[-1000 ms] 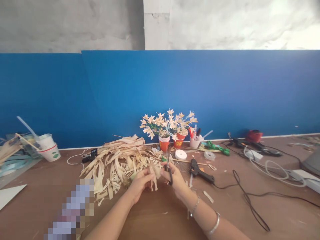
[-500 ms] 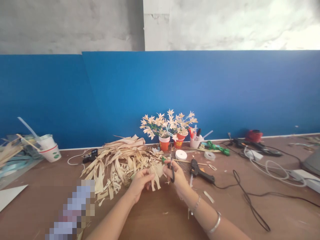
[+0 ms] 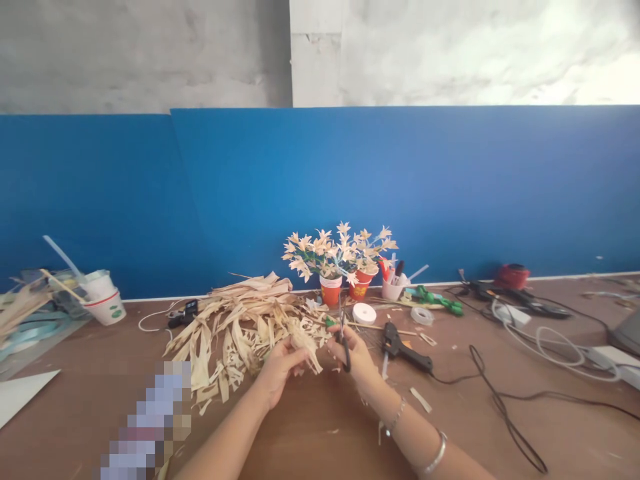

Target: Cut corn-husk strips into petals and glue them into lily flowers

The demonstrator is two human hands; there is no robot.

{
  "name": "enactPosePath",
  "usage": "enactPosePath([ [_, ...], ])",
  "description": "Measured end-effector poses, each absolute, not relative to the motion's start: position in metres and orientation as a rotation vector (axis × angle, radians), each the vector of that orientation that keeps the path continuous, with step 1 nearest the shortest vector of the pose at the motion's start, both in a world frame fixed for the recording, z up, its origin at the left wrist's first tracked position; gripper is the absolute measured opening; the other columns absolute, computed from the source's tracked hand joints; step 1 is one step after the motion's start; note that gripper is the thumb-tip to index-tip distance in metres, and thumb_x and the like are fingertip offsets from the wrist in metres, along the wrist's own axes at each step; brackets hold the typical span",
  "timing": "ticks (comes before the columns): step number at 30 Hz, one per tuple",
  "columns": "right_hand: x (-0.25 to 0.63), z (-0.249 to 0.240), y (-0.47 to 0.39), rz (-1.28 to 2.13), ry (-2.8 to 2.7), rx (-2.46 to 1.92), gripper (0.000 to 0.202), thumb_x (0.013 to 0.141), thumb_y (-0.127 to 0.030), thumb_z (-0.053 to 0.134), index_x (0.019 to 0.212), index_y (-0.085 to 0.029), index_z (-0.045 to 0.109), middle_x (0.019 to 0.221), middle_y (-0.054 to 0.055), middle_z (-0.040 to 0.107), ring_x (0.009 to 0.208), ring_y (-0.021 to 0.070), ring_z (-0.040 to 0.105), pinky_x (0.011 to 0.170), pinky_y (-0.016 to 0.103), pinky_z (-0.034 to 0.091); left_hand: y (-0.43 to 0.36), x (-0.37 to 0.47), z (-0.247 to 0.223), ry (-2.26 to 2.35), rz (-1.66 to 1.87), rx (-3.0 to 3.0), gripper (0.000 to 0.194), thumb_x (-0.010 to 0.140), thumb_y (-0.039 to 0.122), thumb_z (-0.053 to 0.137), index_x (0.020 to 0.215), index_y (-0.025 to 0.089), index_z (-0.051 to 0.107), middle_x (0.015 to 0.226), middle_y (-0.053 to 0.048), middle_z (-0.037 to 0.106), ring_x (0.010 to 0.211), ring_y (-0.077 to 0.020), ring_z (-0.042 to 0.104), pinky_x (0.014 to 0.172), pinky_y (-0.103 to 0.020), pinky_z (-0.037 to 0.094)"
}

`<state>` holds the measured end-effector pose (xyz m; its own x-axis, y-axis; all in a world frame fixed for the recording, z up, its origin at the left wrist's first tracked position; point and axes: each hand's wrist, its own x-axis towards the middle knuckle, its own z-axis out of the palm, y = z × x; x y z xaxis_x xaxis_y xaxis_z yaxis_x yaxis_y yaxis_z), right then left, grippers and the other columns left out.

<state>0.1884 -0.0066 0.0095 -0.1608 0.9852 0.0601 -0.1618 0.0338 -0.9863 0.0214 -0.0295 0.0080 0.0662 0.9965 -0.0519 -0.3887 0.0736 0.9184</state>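
A pale piece of dried husk (image 3: pixel 307 341) is pinched in my left hand (image 3: pixel 283 368), just above the brown table. My right hand (image 3: pixel 356 353) holds black-handled scissors (image 3: pixel 345 343), their blades pointing up and away, a little right of the husk. A large heap of dried husks (image 3: pixel 240 327) lies to the left of my hands and behind them. Beyond my hands, star-shaped husk flowers (image 3: pixel 320 248) stand in red and white paper cups (image 3: pixel 330 291).
Right of my right hand lies a black glue gun (image 3: pixel 407 348) with its cable. White tape roll (image 3: pixel 364 313), clear tape roll (image 3: pixel 422 315) and a cup of tools (image 3: pixel 391 289) sit behind. A white cup (image 3: pixel 106 308) stands left, by a blue partition (image 3: pixel 250 180).
The husk piece has left my right fingers and now sits in my left hand alone, turned and more bunched. The view has shifted slightly.
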Motion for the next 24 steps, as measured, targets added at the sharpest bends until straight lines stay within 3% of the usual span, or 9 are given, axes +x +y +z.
enactPosePath([
  [5, 0.186, 0.006, -0.009, 1.428, -1.355, -1.015, 0.042, 0.061, -0.04, 0.074, 0.087, -0.018, 0.051, 0.058, -0.005, 0.052, 0.052, 0.0106, 0.047, 0.048, 0.021, 0.034, -0.028, 0.02, 0.009, 0.793, 1.507, 0.642, 0.022, 0.058, 0.016, 0.079, 0.073, 0.013, 0.063, 0.069, 0.001, 0.064, 0.062, -0.0086, 0.057, 0.059, -0.018, 0.046],
  [10, 0.175, -0.012, -0.016, 1.442, -1.595, -0.958, 0.022, 0.064, -0.026, 0.069, 0.075, -0.017, 0.051, 0.058, -0.004, 0.054, 0.052, 0.0096, 0.046, 0.05, 0.021, 0.034, -0.025, 0.02, 0.008, 0.752, 1.613, 0.325, 0.014, 0.063, 0.0, 0.07, 0.069, 0.011, 0.064, 0.066, -0.001, 0.065, 0.058, -0.0088, 0.059, 0.054, -0.018, 0.05],
  [14, 0.171, -0.016, -0.022, 1.416, -1.705, -0.935, 0.014, 0.065, -0.017, 0.064, 0.075, -0.016, 0.055, 0.062, -0.004, 0.054, 0.055, 0.0089, 0.045, 0.051, 0.02, 0.034, -0.025, 0.022, 0.005, 0.766, 1.589, 0.22, 0.015, 0.068, -0.005, 0.063, 0.069, 0.009, 0.064, 0.065, -0.003, 0.066, 0.056, -0.0079, 0.06, 0.052, -0.016, 0.05],
  [18, 0.168, -0.014, -0.026, 1.488, -1.665, -0.893, 0.016, 0.067, -0.018, 0.061, 0.081, -0.015, 0.054, 0.06, -0.004, 0.054, 0.054, 0.0092, 0.046, 0.051, 0.021, 0.037, -0.028, 0.027, 0.001, 0.741, 1.529, 0.299, 0.012, 0.066, -0.001, 0.069, 0.068, 0.01, 0.063, 0.063, -0.001, 0.064, 0.055, -0.0086, 0.059, 0.052, -0.017, 0.051],
  [24, 0.164, -0.018, -0.025, 1.508, -1.605, -0.874, 0.02, 0.07, -0.027, 0.063, 0.08, -0.016, 0.051, 0.054, -0.005, 0.052, 0.047, 0.0085, 0.048, 0.045, 0.019, 0.038, -0.035, 0.035, 0.0, 0.704, 1.361, 0.556, 0.02, 0.064, 0.023, 0.077, 0.068, 0.011, 0.062, 0.06, -0.003, 0.063, 0.054, -0.0154, 0.06, 0.044, -0.024, 0.048],
])
